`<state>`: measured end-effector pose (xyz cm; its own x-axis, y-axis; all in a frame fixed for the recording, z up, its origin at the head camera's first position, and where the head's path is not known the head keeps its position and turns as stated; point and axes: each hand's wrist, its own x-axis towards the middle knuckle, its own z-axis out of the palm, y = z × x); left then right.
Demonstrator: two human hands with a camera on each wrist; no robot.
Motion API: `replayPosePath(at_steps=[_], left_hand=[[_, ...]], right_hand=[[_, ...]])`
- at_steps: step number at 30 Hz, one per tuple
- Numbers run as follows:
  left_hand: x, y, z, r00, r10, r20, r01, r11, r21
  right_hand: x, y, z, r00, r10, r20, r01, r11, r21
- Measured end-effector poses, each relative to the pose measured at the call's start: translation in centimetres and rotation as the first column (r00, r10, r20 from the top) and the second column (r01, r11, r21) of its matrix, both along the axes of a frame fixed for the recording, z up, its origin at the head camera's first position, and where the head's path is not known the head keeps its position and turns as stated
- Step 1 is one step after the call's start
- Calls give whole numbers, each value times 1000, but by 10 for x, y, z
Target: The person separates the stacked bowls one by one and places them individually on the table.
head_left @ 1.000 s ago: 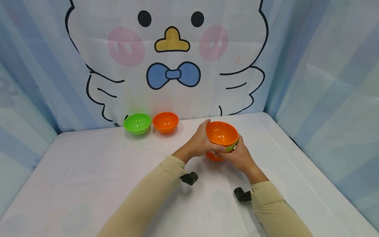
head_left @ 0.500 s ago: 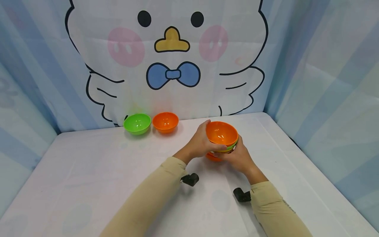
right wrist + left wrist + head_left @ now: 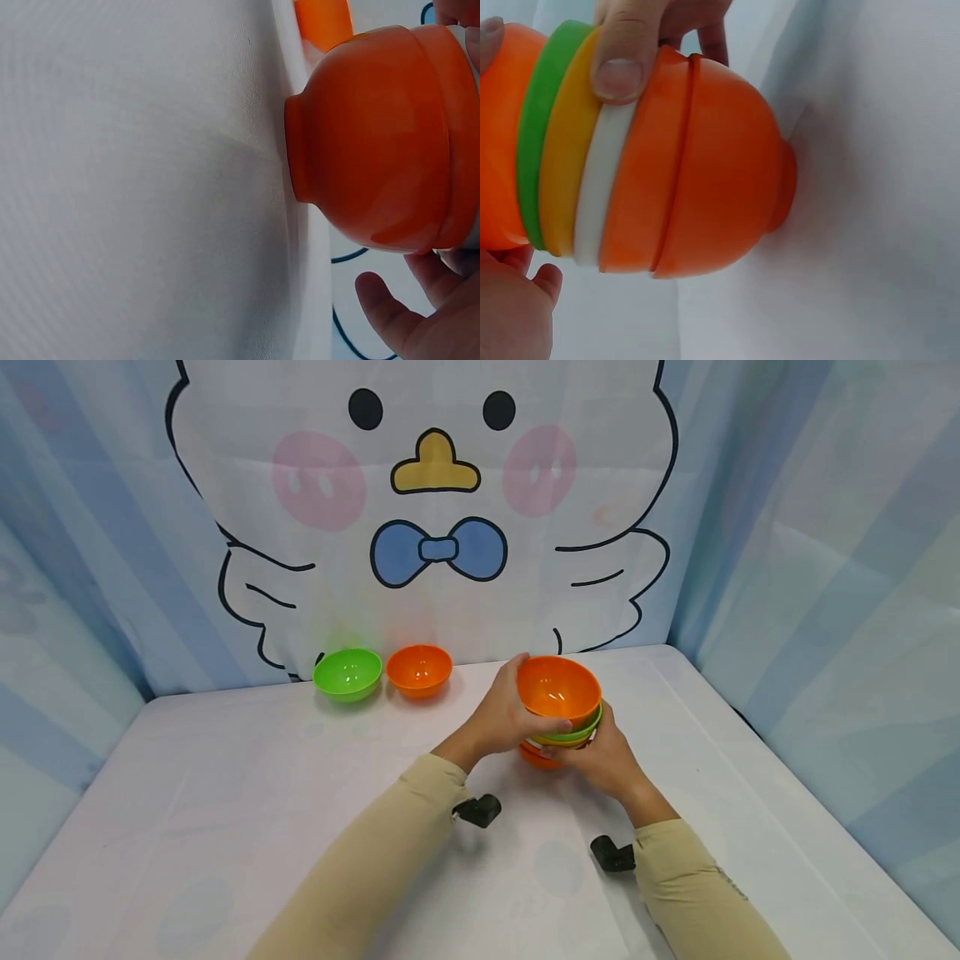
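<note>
Left hand (image 3: 510, 714) is grasping the upper orange bowl (image 3: 559, 689) atop the bowl stack (image 3: 639, 195); right hand (image 3: 606, 752) is gripping the bowl stack lower down, thumb pressing over its yellow bowl (image 3: 567, 157) and white bowl (image 3: 600, 180); inner green bowl (image 3: 535, 150) is showing just under the upper orange bowl; two lower orange bowls (image 3: 720, 172) are forming the bowl stack's base, standing on the table (image 3: 225, 827); lime bowl (image 3: 348, 676) and separate orange bowl (image 3: 419, 672) are sitting left of and behind the bowl stack.

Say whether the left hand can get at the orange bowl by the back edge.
Probably, once free: nothing visible stands between the left hand and that orange bowl, but the hand holds the top stacked bowl.
</note>
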<state>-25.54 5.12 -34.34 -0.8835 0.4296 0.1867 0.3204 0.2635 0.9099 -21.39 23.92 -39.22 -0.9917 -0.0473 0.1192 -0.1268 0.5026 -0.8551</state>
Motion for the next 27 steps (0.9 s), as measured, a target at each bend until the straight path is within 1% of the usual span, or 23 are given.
replayPosePath(at_steps=[8,14,20,24,27], left_hand=[[0,-16,11,999,39,-22,-38,998,43],[-2,-34,19,995,91,-30,-89,995,47],[-7,-53,21,990,140,-13,-140,989,45],[-8,-67,20,981,191,-15,-191,982,10],[-7,-79,18,972,234,-14,-235,972,-23]], right_hand=[[0,-1,-1,1000,11,-5,-11,1000,14],[0,-1,0,1000,11,-3,-11,1000,12],[-2,0,0,1000,13,-10,-13,1000,-3],[-2,0,0,1000,11,-10,-11,1000,-7],[-1,1,-1,1000,9,-13,-9,1000,-4]])
